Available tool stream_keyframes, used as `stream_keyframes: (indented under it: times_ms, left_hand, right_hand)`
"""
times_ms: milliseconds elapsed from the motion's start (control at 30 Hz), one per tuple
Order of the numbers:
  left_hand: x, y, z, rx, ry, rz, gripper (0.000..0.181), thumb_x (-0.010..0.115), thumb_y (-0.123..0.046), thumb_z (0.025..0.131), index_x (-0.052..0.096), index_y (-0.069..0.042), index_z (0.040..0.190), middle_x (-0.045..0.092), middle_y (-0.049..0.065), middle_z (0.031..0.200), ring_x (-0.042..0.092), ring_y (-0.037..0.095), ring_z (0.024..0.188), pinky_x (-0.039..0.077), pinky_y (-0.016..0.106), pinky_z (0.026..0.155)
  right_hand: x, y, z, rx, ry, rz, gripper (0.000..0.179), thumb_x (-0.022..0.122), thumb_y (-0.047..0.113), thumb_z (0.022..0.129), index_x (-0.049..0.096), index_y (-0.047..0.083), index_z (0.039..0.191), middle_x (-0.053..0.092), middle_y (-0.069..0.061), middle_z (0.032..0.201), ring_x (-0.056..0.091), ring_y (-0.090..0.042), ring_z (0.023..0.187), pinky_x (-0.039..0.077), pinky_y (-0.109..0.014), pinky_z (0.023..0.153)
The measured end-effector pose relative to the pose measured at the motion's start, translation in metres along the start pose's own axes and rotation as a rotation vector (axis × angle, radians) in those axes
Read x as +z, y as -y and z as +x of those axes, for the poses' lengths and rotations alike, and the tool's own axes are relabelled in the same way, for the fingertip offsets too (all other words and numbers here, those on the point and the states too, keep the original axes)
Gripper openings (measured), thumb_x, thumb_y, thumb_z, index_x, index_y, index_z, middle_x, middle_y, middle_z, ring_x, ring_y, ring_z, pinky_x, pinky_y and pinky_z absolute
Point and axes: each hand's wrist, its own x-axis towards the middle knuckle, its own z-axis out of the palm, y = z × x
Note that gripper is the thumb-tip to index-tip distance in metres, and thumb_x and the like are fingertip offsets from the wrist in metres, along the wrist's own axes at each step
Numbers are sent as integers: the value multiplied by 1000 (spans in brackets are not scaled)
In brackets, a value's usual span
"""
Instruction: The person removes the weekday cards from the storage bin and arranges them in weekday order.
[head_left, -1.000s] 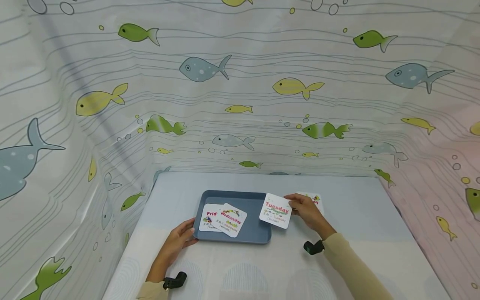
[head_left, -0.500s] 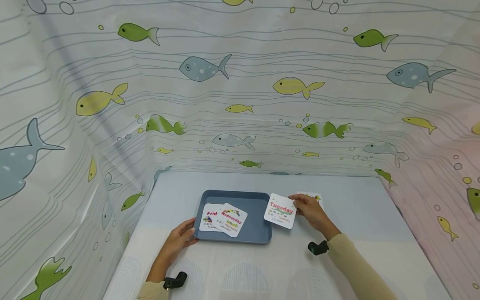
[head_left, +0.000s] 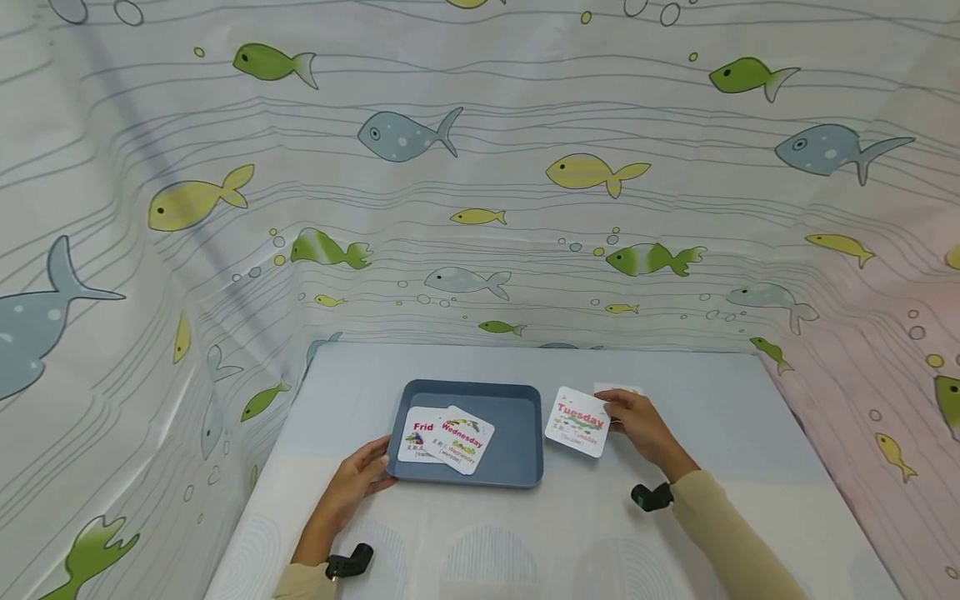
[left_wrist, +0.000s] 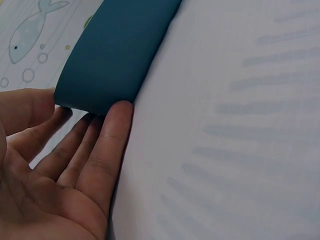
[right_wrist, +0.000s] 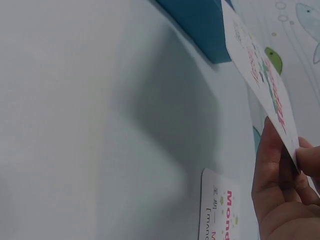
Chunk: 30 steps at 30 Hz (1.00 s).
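My left hand (head_left: pixel 352 479) holds the left end of a blue-grey rectangular tray (head_left: pixel 510 433). In the left wrist view, the thumb is at the tray's upper rim and fingertips (left_wrist: pixel 119 112) meet its lower edge. Inside the tray, a "Wednesday" card (head_left: pixel 467 446) partly overlaps a card reading "Frid" (head_left: pixel 416 442). To the right of the tray, my right hand (head_left: pixel 643 429) pinches a square white "Tuesday" card (head_left: pixel 573 423) by its right edge, thumb against fingers. In the right wrist view that card is raised above the table, tilted.
Another card (head_left: pixel 618 388) lies on the table behind my right hand, mostly covered; the right wrist view shows a "Mond" card (right_wrist: pixel 217 210) lying flat. A pale cloth covers the table (head_left: pixel 487 533). Fish-printed sheeting (head_left: pixel 480 250) encloses the back and sides.
My right hand has carried the Tuesday card rightward, from over the tray's right rim to beside it. The left hand and tray have stayed put.
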Motion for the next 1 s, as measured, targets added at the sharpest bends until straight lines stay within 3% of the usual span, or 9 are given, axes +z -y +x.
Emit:
stream_keyframes:
  times_ms: [400,1000]
  left_hand:
    - [-1,1,0,5,5,27,51,51,-17,105,35,-4,153,33,23,159,48,40,137,59,38,96]
    - [-1,0,-1,-1,5,-7,52,53,-16,104,36,-4,152,33,23,159,47,42,137,59,40,97]
  right_hand:
    - [-24,-5,-2,31,-49,-47,37,44,13,107,52,4,142,40,-16,155,53,-28,121,57,-28,91]
    - [-77,-8,-5,51,-107,-116,42,39,17,108,45,1,147,42,-21,151,53,-29,120,56,-23,88]
